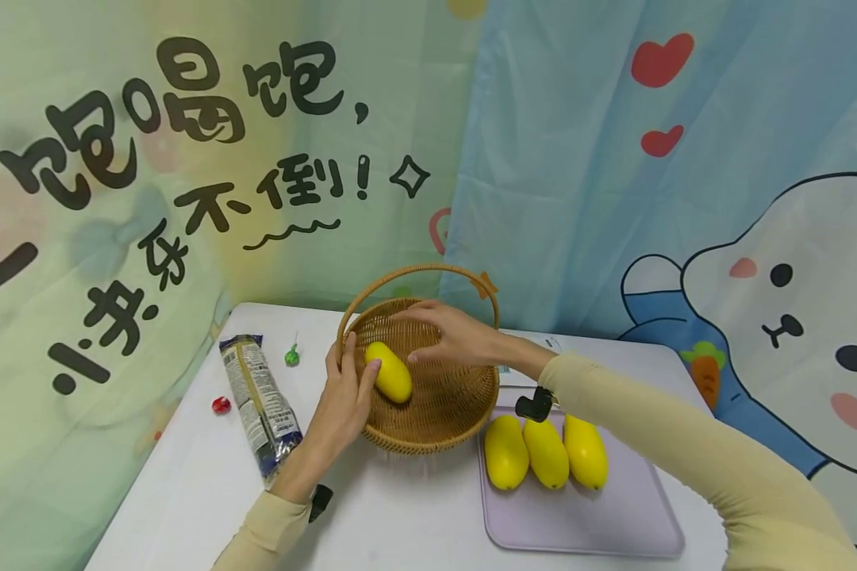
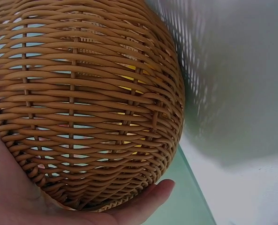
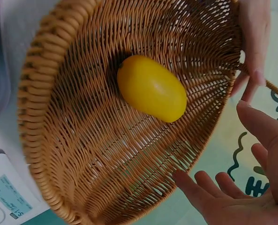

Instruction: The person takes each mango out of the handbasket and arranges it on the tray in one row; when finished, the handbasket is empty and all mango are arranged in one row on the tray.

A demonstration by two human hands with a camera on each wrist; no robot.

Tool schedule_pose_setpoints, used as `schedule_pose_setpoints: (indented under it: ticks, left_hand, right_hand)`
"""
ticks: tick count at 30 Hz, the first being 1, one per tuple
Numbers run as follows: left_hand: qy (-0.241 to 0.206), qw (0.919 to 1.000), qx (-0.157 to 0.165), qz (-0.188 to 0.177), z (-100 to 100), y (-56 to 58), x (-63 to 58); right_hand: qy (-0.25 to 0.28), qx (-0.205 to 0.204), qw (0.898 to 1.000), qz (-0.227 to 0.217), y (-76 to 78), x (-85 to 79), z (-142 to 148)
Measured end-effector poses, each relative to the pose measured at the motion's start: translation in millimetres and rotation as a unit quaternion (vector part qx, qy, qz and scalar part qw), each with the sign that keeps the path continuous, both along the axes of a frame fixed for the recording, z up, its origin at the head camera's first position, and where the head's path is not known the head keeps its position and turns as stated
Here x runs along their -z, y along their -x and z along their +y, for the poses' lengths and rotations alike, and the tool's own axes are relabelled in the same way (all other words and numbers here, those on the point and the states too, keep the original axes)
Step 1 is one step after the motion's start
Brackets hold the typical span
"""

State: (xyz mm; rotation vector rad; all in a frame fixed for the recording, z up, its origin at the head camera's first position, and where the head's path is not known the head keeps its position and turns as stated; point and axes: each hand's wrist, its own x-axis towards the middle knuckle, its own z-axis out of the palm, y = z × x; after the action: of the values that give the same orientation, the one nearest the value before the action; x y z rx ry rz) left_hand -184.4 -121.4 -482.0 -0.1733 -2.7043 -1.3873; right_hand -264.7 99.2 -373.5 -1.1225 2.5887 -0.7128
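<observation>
A brown wicker basket (image 1: 443, 404) with a tall arched handle stands on the white table, its mouth tilted toward me. One yellow mango (image 1: 389, 373) lies inside against the left wall; the right wrist view shows this mango (image 3: 152, 89) whole. My left hand (image 1: 344, 388) holds the basket's left rim near the handle's foot, thumb along the edge. In the left wrist view, the woven outside (image 2: 82, 103) fills most of the picture. My right hand (image 1: 453, 333) reaches over the basket's mouth with fingers spread and nothing in them, the mango just left of its thumb.
Right of the basket, three yellow mangoes (image 1: 546, 454) lie side by side on a light purple tray (image 1: 578, 531). On the left are a long printed packet (image 1: 260, 404), a green lollipop (image 1: 292, 356) and a red wrapped candy (image 1: 221, 405). A white labelled item (image 3: 12, 192) lies behind the tray.
</observation>
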Motion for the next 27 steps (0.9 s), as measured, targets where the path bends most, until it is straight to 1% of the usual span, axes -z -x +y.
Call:
schedule_pose_setpoints:
  ticks: [4,7,12,14,19,22,27]
  left_hand:
    - [-0.001,1.0000,-0.001,-0.002,0.4,0.2,-0.2]
    - [0.001,1.0000,-0.003,-0.002,0.5,0.6,0.1]
    - [0.003,1.0000,-0.004,0.003,0.1,1.5,0.2]
    - [0.001,1.0000,-0.004,0.003,0.0,1.1,1.1]
    - [0.001,1.0000,-0.003,0.009,-0.2,0.6,2.3]
    - [0.004,0.9999,-0.003,0.010,-0.3,0.9,2.5]
    - [0.008,0.9999,-0.008,0.012,-1.2,1.0,3.1]
  right_hand:
    - [-0.017,-0.006,1.000,-0.003,9.9,7.7,-11.3]
    - [-0.028,-0.015,0.999,-0.009,16.4,16.6,-19.6]
    - [-0.058,-0.029,0.997,-0.042,22.3,34.3,-33.4]
    - [-0.075,-0.030,0.995,-0.051,22.3,43.0,-38.3]
    - [-0.113,-0.039,0.991,-0.057,21.0,62.2,-46.3]
    - [-0.121,-0.030,0.990,-0.069,19.3,68.6,-48.3]
    - [-0.120,-0.014,0.990,-0.079,17.6,73.7,-51.0]
